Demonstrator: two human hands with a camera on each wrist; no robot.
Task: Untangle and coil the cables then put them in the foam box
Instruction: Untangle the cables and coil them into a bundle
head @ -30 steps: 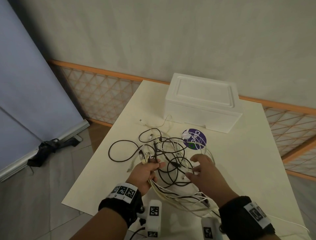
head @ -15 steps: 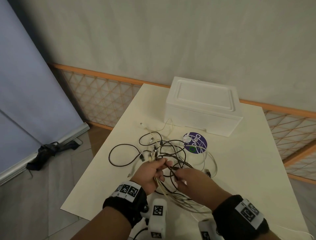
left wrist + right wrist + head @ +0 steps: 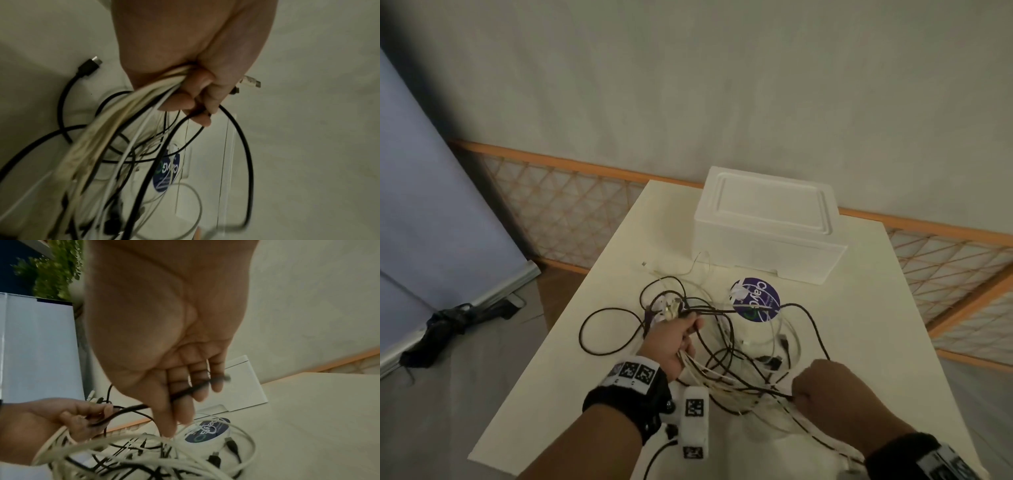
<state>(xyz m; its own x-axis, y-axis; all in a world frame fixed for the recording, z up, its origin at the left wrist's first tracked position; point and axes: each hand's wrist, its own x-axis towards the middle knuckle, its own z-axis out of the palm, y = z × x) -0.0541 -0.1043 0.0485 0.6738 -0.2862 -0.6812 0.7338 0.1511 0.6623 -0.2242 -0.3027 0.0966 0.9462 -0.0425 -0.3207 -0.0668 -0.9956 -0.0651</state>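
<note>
A white foam box (image 3: pixel 767 236) is sitting near the far edge of the pale surface (image 3: pixel 893 342), its lid on, so what is inside is hidden. Just in front of it, a round purple sticker (image 3: pixel 756 303) is lying flat on the surface.

The cables (image 3: pixel 722 346) are sprawling in a tangled heap across the middle of the surface, between the box and the near edge. Thin black leads are looping through cream and white ones, with several plug ends sticking out. One black loop is reaching toward the left edge.

My left hand (image 3: pixel 674 342) is making a closed grip around a thick bundle of cream and white cables, with a black lead passing under the fingertips (image 3: pixel 202 121) and plug ends poking out past my knuckles. My right hand (image 3: pixel 825 387), nearer the near edge, is pinching one black cable (image 3: pixel 185 392) between thumb and curled fingers, and that cable is stretching taut back toward my left hand.
</note>
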